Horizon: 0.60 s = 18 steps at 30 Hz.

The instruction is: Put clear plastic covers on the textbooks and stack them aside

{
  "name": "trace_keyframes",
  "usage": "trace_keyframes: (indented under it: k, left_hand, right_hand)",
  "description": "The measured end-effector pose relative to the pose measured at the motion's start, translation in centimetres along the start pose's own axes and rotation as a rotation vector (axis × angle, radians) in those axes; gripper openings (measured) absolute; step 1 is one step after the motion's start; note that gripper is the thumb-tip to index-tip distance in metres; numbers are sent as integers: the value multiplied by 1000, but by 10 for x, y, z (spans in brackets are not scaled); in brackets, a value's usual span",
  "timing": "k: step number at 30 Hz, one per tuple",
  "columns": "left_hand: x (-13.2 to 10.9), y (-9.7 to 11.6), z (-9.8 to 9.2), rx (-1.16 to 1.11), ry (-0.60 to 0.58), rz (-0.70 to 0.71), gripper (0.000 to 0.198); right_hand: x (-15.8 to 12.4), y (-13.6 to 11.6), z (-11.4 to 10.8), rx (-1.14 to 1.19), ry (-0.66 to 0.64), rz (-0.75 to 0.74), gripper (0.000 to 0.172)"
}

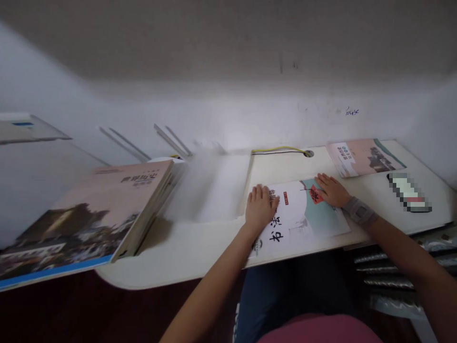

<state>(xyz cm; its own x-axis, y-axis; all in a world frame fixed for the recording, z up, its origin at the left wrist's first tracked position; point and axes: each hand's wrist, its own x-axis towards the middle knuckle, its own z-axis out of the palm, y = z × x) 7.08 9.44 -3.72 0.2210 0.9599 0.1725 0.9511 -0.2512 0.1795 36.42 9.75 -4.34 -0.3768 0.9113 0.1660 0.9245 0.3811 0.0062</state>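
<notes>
A calligraphy book (302,219) with a white and green cover lies flat on the white desk (185,257), close to its front edge. My left hand (261,207) rests on the cover's left part, fingers stretched out. On the upper right part lies my right hand (332,190), palm down and fingers spread, beside a small red diamond on the cover. A grey band (360,212) circles my right wrist. Neither hand grips anything.
A pink booklet (367,157) lies at the back right, with a blurred-out phone (409,193) in front of it. Large pink-covered books (82,214) jut over the desk at left. Yellow and black cables (282,149) run into a hole by the wall.
</notes>
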Motion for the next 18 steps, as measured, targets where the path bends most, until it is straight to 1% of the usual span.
trace_keyframes:
  k: [2, 4, 5, 7, 9, 11, 12, 14, 16, 18]
  left_hand:
    - [1, -5, 0, -27, 45, -81, 63]
    - [3, -8, 0, -117, 79, -145, 57]
    - [5, -9, -1, -196, 95, -170, 54]
    - [8, -12, -3, -423, 155, -227, 50]
    - [11, -16, -8, -626, 237, -292, 51]
    - [15, -21, -15, -745, 293, -358, 54]
    - [18, -24, -18, -776, 289, -379, 57]
    - [25, -31, -25, -838, 220, -381, 65]
    - [34, -40, -31, -926, 97, -325, 71]
    - [41, -48, -37, -1021, -8, -257, 67]
  right_hand:
    - [-1, 1, -3, -8, 14, 23, 52]
    - [3, -3, -7, -12, 44, 39, 49]
    - [5, -5, -8, -12, 58, 44, 47]
    - [9, -7, -11, -10, 80, 44, 46]
    - [13, -8, -12, -5, 96, 35, 46]
    - [16, -8, -12, 3, 109, 15, 46]
    - [18, -9, -12, 9, 112, -2, 45]
    - [22, -10, -12, 27, 114, -38, 44]
    - [27, -11, -12, 55, 113, -68, 41]
    - [31, -11, -12, 95, 113, -88, 39]
